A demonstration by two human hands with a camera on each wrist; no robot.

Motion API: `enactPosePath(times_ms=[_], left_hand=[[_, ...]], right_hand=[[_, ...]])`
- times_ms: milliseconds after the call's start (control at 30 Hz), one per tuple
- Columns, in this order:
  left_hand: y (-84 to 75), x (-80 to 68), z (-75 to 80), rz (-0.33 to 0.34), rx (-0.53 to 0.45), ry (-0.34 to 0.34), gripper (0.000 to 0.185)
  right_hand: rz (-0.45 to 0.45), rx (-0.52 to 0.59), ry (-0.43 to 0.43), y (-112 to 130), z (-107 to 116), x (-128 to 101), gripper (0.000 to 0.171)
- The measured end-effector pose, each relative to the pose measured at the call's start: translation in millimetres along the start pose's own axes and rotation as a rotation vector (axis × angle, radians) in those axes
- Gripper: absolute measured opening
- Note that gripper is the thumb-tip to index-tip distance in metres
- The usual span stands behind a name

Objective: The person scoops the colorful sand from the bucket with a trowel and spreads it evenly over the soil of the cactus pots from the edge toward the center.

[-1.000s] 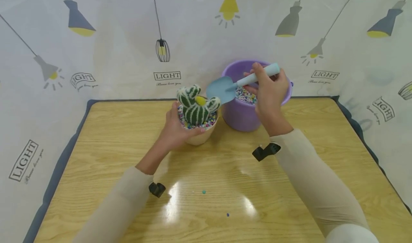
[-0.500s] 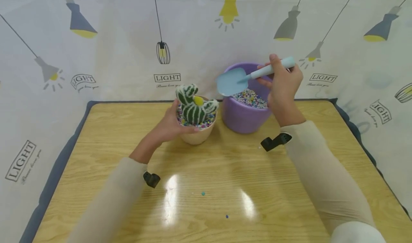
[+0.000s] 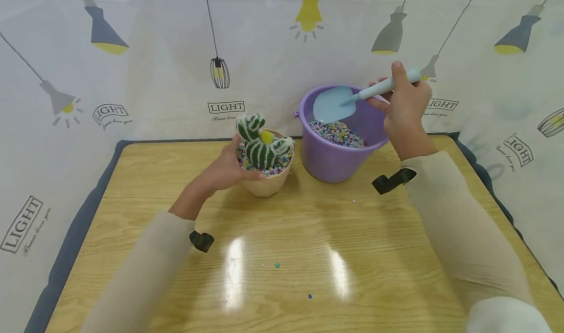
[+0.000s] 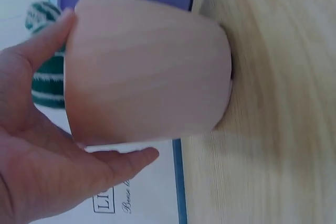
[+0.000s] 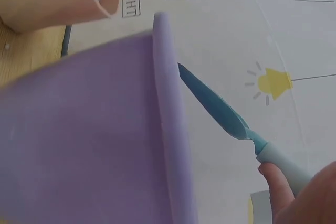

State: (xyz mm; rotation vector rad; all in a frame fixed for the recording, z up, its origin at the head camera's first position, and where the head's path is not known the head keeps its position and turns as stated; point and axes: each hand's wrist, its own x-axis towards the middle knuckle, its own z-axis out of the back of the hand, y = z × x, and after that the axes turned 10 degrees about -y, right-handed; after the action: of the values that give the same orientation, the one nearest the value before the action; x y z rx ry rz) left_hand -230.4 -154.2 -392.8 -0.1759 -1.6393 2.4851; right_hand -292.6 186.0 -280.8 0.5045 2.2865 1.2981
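Observation:
My left hand grips the rim of a peach-coloured flower pot, thumb on the near side and fingers round the left. In the pot stands a green-and-white knitted cactus with a yellow flower, set in multicoloured pebbles. My right hand holds a light blue trowel by its pale handle, thumb along the top. The trowel's blade hangs over the mouth of a purple bucket, above the small multicoloured pebbles inside. In the right wrist view the blade tip overlaps the bucket's rim.
Pot and bucket stand side by side at the back of a wooden table. A few loose pebbles lie on it, one of them teal and one blue. Behind rises a white cloth backdrop printed with lamps.
My right hand has carried the trowel right and up, from beside the cactus to over the bucket. The left hand keeps hold of the pot, which sits slightly further left in view.

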Motion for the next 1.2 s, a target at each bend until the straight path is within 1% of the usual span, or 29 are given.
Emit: enactPosePath(times_ms=[33,100,133,267,333,400,467,567,633,667,733,800,900,1000,1100,1200], left_hand=[[0.0,-2.5,-2.4,-0.012,0.003,-0.031,0.099],[-0.5,-8.8,-8.6,-0.009,0.030,-0.099,0.099],[-0.1,-11.6,-12.0,0.008,0.046,-0.127,0.103],[-0.3,-20.1,-25.7,0.121,0.113,-0.216,0.126],[0.2,-21.2,-30.6,0.145,0.137,-0.248,0.132],[0.6,-20.8,-33.6,0.135,0.155,-0.279,0.133],[1.0,-19.9,-34.4,0.117,0.151,-0.291,0.129],[1.9,-17.7,-32.2,0.087,0.129,-0.288,0.124],[2.8,-15.6,-29.6,0.049,0.095,-0.276,0.120],[3.5,-14.2,-28.3,0.026,0.078,-0.269,0.118],[5.0,-11.9,-25.3,0.003,0.056,-0.251,0.114],[6.3,-9.6,-22.3,-0.013,0.026,-0.222,0.113],[6.8,-7.2,-17.7,0.001,-0.002,-0.179,0.112],[1.6,-7.5,-13.3,0.012,-0.037,-0.142,0.110],[-11.9,-12.7,-9.4,0.022,-0.054,-0.115,0.105],[-24.2,-18.8,-6.8,0.025,-0.049,-0.103,0.103]], right_hand=[[0.002,-0.002,0.004,1.2,0.8,2.8,0.027],[0.017,-0.023,0.018,3.5,2.2,8.2,0.028],[0.024,-0.037,0.022,4.6,2.7,10.9,0.028],[0.050,-0.114,0.018,8.5,2.3,19.8,0.033],[0.052,-0.149,0.010,8.7,0.6,23.8,0.035],[0.052,-0.180,0.002,7.6,-1.4,27.7,0.037],[0.062,-0.205,-0.003,5.5,-3.1,31.7,0.037],[0.084,-0.237,-0.005,2.2,-4.9,37.8,0.040],[0.106,-0.267,-0.002,-0.3,-5.7,41.9,0.044],[0.115,-0.284,0.000,-1.6,-6.0,43.8,0.046],[0.134,-0.316,0.009,-4.2,-6.3,47.5,0.049],[0.151,-0.348,0.010,-6.9,-6.4,50.8,0.048],[0.167,-0.391,0.006,-11.5,-6.5,55.5,0.042],[0.188,-0.436,0.014,-17.0,-7.0,59.1,0.038],[0.203,-0.464,0.035,-22.4,-7.6,61.1,0.036],[0.223,-0.506,0.047,-27.6,-7.8,61.3,0.036]])
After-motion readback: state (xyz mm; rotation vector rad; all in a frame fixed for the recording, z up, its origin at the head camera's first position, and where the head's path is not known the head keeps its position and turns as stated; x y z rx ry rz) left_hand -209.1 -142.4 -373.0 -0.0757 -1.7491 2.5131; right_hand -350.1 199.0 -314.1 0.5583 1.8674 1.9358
